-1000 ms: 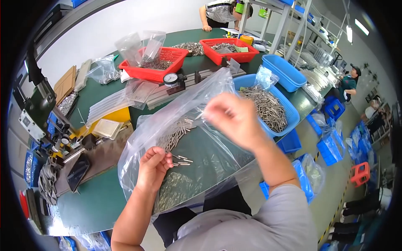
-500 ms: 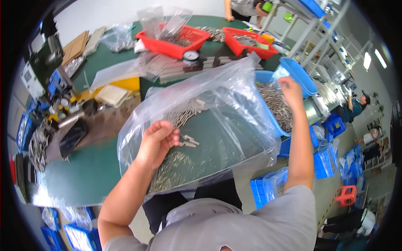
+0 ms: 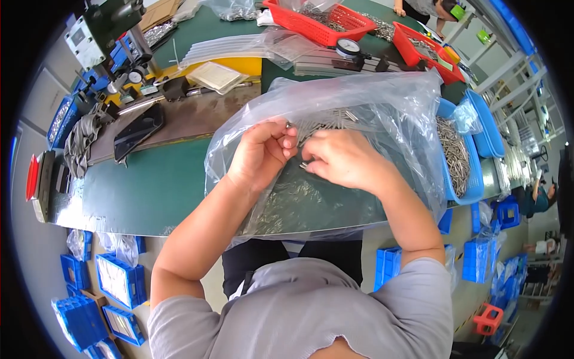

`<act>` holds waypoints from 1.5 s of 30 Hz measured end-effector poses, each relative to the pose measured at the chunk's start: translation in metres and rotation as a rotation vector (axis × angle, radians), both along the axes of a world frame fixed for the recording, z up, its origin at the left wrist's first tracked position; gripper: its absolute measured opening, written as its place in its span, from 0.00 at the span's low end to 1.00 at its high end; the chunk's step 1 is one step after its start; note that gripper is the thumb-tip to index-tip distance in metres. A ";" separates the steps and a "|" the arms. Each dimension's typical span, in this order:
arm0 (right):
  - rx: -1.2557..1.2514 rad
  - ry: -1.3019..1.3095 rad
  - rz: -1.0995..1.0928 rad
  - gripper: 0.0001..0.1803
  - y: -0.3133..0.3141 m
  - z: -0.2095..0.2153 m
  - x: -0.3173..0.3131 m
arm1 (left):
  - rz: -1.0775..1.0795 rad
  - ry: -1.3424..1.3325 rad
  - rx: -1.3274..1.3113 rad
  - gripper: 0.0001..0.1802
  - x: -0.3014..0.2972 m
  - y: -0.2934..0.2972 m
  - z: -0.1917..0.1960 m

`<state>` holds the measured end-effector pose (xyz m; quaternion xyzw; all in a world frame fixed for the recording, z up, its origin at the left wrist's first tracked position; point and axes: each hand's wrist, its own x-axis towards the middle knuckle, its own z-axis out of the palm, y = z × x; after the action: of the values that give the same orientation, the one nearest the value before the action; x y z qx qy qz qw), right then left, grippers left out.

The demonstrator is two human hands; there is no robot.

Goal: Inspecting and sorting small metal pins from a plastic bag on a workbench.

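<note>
My left hand (image 3: 262, 157) is raised over a clear plastic bag (image 3: 412, 99) spread on the green table. Its thumb and forefinger pinch a small metal part (image 3: 288, 125); the other fingers are curled. Close beside it, my right hand (image 3: 345, 160) reaches down with bent fingers. Between its fingertips shows a short metal pin (image 3: 304, 166), though its grip is partly hidden. Just beyond both hands, a heap of slim metal pins (image 3: 332, 118) lies at the bag, partly covered by my right hand.
At right stands a blue basket (image 3: 472, 190) full of metal pins, with another blue container (image 3: 489, 128) by it. Red baskets (image 3: 326, 33) sit at the back near a dial gauge (image 3: 348, 48). To the left are a phone-like black slab (image 3: 139, 131) and a gauge stand (image 3: 98, 39).
My right hand has come from the blue basket to the middle, beside my left hand. The view has shifted, so the table's things appear farther right and higher.
</note>
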<state>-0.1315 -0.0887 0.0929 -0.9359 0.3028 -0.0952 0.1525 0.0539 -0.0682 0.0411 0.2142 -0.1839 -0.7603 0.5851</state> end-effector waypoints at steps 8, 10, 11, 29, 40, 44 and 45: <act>-0.251 0.020 0.016 0.05 0.002 -0.027 0.013 | 0.013 -0.030 0.026 0.01 -0.001 0.003 -0.001; -0.312 0.050 0.002 0.04 -0.001 -0.025 0.010 | 0.004 -0.034 0.028 0.01 0.000 0.001 -0.001; -0.276 0.032 -0.009 0.03 -0.003 -0.024 0.007 | -0.007 -0.043 0.025 0.01 -0.001 0.001 -0.001; 0.871 -0.802 -0.186 0.03 -0.021 -0.006 -0.014 | -0.182 -0.072 -0.007 0.03 -0.007 0.006 -0.003; 0.858 -0.823 -0.139 0.02 -0.017 -0.019 -0.004 | -0.183 -0.083 -0.042 0.03 -0.005 0.006 -0.004; 0.905 -0.854 -0.193 0.04 -0.016 -0.011 -0.003 | -0.138 -0.067 -0.035 0.03 -0.005 0.005 -0.005; 0.919 -0.845 -0.232 0.04 -0.015 -0.008 -0.003 | -0.131 -0.070 -0.024 0.03 -0.005 0.005 -0.005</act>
<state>-0.1348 -0.1042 0.0848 -0.6177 0.3257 -0.3326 0.6339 0.0485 -0.0627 0.0358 0.2210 -0.2271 -0.7867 0.5298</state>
